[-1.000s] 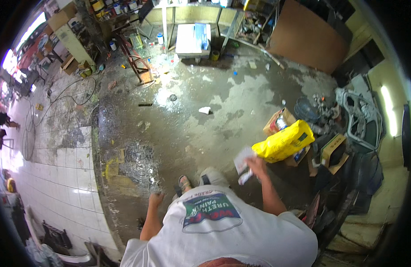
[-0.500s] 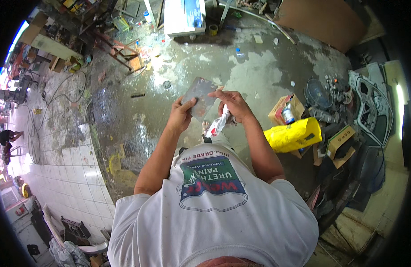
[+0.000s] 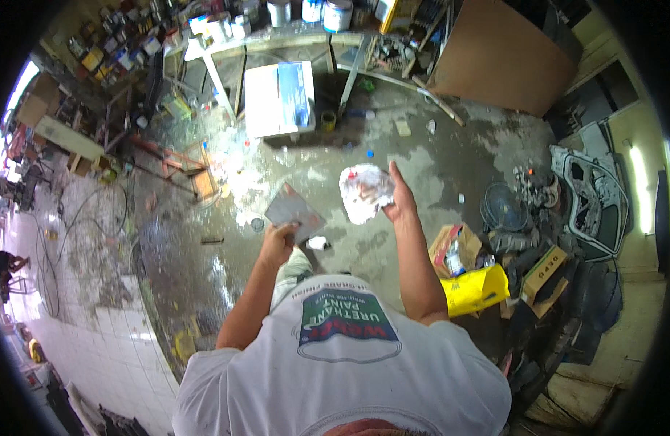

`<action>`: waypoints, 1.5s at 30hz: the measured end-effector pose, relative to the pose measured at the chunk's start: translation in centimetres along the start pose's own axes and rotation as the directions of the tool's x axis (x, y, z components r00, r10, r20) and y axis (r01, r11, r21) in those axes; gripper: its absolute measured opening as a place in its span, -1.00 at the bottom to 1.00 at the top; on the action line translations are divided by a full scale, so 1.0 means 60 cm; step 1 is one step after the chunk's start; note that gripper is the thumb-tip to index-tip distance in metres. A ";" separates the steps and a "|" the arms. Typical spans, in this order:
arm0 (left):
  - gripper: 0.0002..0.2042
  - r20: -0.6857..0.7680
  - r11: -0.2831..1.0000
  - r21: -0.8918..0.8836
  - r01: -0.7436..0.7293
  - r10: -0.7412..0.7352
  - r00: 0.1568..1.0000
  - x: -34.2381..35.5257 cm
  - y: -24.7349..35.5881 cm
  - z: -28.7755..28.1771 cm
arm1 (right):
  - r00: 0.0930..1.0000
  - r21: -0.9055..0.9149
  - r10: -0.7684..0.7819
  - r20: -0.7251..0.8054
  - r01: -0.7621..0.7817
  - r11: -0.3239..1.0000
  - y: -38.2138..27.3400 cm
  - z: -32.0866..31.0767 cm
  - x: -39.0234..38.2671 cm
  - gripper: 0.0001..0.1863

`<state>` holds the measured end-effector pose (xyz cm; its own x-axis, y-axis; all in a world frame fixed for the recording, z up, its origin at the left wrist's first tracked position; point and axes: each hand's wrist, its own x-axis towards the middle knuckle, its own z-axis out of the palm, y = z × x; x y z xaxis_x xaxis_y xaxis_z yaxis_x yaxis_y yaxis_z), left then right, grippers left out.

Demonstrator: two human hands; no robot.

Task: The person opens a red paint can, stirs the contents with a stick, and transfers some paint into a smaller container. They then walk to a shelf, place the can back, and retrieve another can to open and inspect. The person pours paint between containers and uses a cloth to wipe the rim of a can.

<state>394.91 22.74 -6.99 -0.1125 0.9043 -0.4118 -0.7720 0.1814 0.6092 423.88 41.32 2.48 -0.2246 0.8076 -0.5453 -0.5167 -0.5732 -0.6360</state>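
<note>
My left hand (image 3: pixel 279 245) is closed on the lower left edge of a thin, flat grey plate (image 3: pixel 295 212) with reddish-brown smudges. Its far corner points away from me. Farther right and a little higher, my right hand (image 3: pixel 402 198) has a crumpled white cloth (image 3: pixel 366 192) with red and dark stains. The cloth is bunched beside the palm, and most of the fingers are hidden behind it. Plate and cloth are apart, both held over the wet floor.
Ahead stands a white and blue box (image 3: pixel 280 102), with paint cans (image 3: pixel 338 16) on a bench behind it. At right are a yellow bag (image 3: pixel 474 291), an open carton (image 3: pixel 544 280), a fan (image 3: pixel 505 206) and a car door panel (image 3: pixel 587 192). A reddish frame (image 3: pixel 182 171) stands at left.
My hands have moved apart. The right one has gone forward with the cloth, now spread wider; the left still holds the plate. The view has tilted up, showing the bench and cans.
</note>
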 end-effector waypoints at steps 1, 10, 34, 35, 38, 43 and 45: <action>-0.52 0.004 1.000 -0.006 0.029 -0.029 1.000 0.044 -0.005 -0.022 | 0.999 0.026 0.002 0.053 -0.003 1.000 -0.011 0.005 0.022 -0.47; -0.76 0.229 0.955 0.185 0.232 -0.272 0.935 0.319 0.236 0.050 | 0.997 0.136 -0.057 -0.055 0.064 0.989 -0.075 0.089 0.162 -0.51; -0.71 0.007 0.949 0.301 -0.090 0.092 0.996 0.689 0.525 0.103 | 0.911 0.239 0.053 0.410 -0.164 0.957 -0.189 0.538 0.660 -0.29; -0.71 -0.040 0.936 0.341 -0.088 0.108 0.993 0.696 0.532 0.076 | 0.905 0.205 0.055 0.422 -0.155 0.966 -0.198 0.535 0.692 -0.33; -0.70 -0.133 0.871 0.484 -0.088 0.172 0.976 0.714 0.569 -0.001 | 0.947 0.069 -0.033 0.321 0.011 0.998 -0.240 0.562 0.756 -0.70; -0.64 -0.264 0.254 0.950 0.180 0.348 0.900 0.704 0.626 -0.011 | 0.655 -0.543 -0.299 0.694 0.749 0.380 -0.292 0.646 0.799 -0.80; -0.63 -0.302 0.080 0.953 0.293 0.357 0.884 0.681 0.591 -0.069 | 0.754 -0.723 0.056 0.655 0.603 0.338 -0.310 0.685 0.801 -0.80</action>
<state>360.35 64.53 -5.04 -0.5639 0.7474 -0.3511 0.5010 0.6477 0.5740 388.75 96.50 10.51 -0.7393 0.6674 -0.0889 0.2870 0.1929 -0.9383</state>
